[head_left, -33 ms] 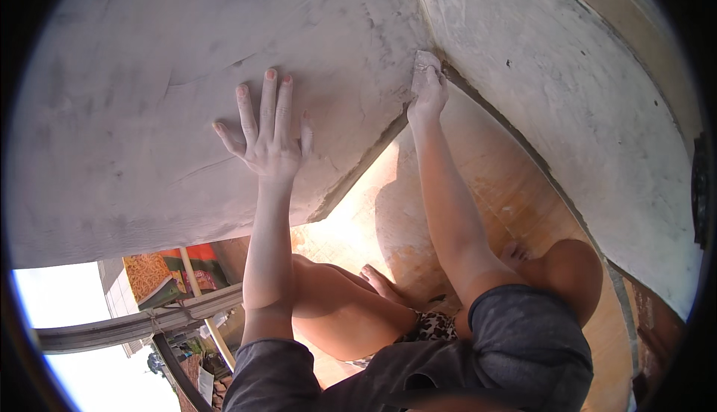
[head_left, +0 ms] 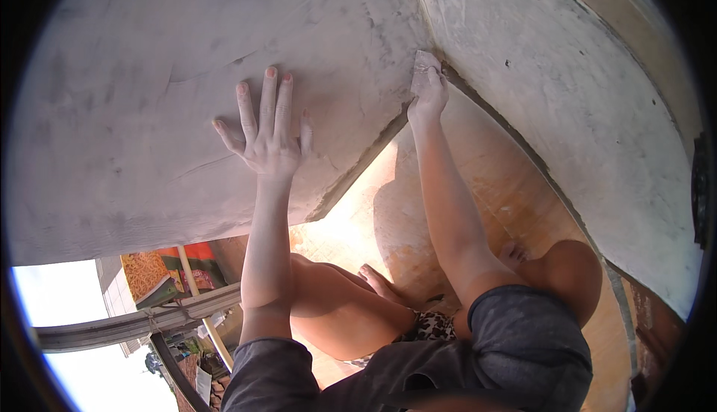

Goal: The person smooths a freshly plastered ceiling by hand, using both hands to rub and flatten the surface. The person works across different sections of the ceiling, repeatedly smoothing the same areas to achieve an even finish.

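My left hand (head_left: 272,141) lies flat with spread fingers against the grey plastered wall (head_left: 149,128). White dust coats its fingers and back. At the inner corner, where this wall meets a second plastered wall (head_left: 567,106), my right hand (head_left: 427,103) grips a pale, dusty piece of sandpaper (head_left: 423,67). The sheet rests against the left wall's surface, near its lower edge. My right fingertips are partly hidden behind the sheet and thumb.
Below the walls lies a tan tiled floor (head_left: 478,165), dusty and partly sunlit. My bent legs and bare feet are close beneath my arms. A rail (head_left: 134,326) and patterned cloths (head_left: 153,274) stand out at the lower left.
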The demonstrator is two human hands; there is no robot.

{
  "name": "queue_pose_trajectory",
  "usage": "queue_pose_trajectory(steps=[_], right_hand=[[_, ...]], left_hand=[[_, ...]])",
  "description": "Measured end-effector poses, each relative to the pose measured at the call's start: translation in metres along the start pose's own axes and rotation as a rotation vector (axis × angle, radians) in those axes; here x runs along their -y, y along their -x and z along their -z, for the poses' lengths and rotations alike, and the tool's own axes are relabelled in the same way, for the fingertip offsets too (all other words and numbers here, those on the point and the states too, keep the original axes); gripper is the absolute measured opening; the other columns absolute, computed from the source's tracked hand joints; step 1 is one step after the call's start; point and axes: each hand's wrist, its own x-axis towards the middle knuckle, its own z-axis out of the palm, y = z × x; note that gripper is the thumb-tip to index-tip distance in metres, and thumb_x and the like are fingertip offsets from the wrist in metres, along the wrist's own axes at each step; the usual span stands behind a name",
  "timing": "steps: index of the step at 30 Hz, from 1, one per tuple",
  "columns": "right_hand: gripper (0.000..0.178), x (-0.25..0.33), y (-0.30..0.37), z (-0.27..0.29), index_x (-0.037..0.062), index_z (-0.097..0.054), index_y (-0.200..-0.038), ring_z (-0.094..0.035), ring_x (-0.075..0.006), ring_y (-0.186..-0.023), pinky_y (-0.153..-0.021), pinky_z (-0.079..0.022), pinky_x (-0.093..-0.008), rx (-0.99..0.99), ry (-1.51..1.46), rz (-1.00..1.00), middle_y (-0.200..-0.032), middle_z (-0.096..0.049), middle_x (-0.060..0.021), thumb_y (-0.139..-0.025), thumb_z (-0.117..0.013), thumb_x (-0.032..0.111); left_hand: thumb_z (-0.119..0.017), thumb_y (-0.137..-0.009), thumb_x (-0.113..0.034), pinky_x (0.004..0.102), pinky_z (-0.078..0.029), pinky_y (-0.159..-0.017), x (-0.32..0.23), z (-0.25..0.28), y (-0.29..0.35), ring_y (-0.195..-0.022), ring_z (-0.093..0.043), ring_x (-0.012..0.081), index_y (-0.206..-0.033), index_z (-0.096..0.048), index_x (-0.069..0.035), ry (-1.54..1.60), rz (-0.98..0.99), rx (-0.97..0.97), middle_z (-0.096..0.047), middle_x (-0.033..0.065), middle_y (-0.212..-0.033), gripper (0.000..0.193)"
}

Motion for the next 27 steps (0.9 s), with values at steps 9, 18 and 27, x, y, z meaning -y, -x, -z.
queue_pose_trajectory(steps=[9,18,27], right_hand=[[0.030,0.055,0.012,-0.022,0.0137,-0.044,-0.125,-0.065,-0.0200,-0.099,-0.087,-0.053,-0.0391,0.026,-0.025,-0.148,-0.114,-0.063,-0.0057,-0.101,-0.060,0.023],[0.019,0.038,-0.001,-0.048,0.0072,-0.062,-0.114,-0.068,-0.0209,-0.096,-0.081,-0.058,-0.0333,0.147,0.259,0.356,-0.109,-0.066,-0.0086,-0.097,-0.062,-0.001],[0.028,0.050,-0.003,-0.081,0.0042,-0.075,-0.116,-0.067,-0.0273,-0.097,-0.086,-0.056,-0.0351,0.163,0.989,1.127,-0.108,-0.067,-0.0119,-0.090,-0.066,0.000]], left_hand=[[-0.053,-0.093,-0.045,0.0568,0.007,-0.126,0.000,0.002,-0.004,-0.151,-0.036,0.0218,-0.140,-0.063,-0.032,-0.046,-0.024,0.076,-0.054,-0.0119,-0.152,0.050],[-0.058,-0.092,-0.041,0.0575,0.005,-0.126,0.001,0.003,-0.007,-0.150,-0.037,0.0217,-0.137,-0.065,-0.032,-0.033,-0.016,0.082,-0.052,-0.0122,-0.154,0.047],[-0.058,-0.091,-0.041,0.0572,0.004,-0.126,-0.001,0.001,-0.007,-0.150,-0.038,0.0221,-0.135,-0.067,-0.031,-0.024,-0.030,0.038,-0.055,-0.0115,-0.151,0.045]])
